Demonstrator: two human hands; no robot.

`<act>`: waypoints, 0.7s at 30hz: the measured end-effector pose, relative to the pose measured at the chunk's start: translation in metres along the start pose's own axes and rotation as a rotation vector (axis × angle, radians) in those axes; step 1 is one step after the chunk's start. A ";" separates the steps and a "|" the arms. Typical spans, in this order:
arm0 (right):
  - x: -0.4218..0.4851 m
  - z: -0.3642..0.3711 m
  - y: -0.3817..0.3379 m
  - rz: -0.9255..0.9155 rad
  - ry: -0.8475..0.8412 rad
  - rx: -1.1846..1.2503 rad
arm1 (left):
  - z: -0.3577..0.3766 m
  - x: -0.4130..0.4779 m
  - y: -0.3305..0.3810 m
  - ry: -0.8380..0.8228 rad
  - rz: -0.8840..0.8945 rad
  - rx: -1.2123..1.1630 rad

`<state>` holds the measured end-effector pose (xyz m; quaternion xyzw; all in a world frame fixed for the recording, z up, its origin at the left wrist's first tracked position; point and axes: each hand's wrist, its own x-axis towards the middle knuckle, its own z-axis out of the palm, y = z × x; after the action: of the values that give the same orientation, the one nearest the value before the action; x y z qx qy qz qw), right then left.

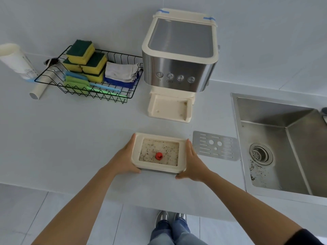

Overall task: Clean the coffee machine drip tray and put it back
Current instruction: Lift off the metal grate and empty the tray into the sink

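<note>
The cream drip tray (138,147) rests on the white counter in front of me, speckled inside with dark coffee grounds around a red float. My left hand (123,160) grips its left side and my right hand (193,162) grips its right side. Its metal grille (215,145) lies flat on the counter just right of the tray. The coffee machine (178,55) stands behind, and its cream base (169,108) holds no tray.
A steel sink (283,147) with grounds near the drain lies at the right. A black wire basket (92,76) at the back left holds sponges, cloths and brushes. A white bottle (17,61) stands left of the basket. The counter edge runs just below my hands.
</note>
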<state>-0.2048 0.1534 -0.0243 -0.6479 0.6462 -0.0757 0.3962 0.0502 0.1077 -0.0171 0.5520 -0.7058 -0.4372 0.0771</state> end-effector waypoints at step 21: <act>-0.064 -0.099 0.064 0.074 0.230 0.280 | 0.026 0.059 0.120 -0.120 0.283 -0.053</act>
<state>-0.3246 0.1791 0.0292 -0.5492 0.6937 -0.2241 0.4085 -0.0732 0.0728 0.0297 0.4175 -0.7681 -0.4728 0.1104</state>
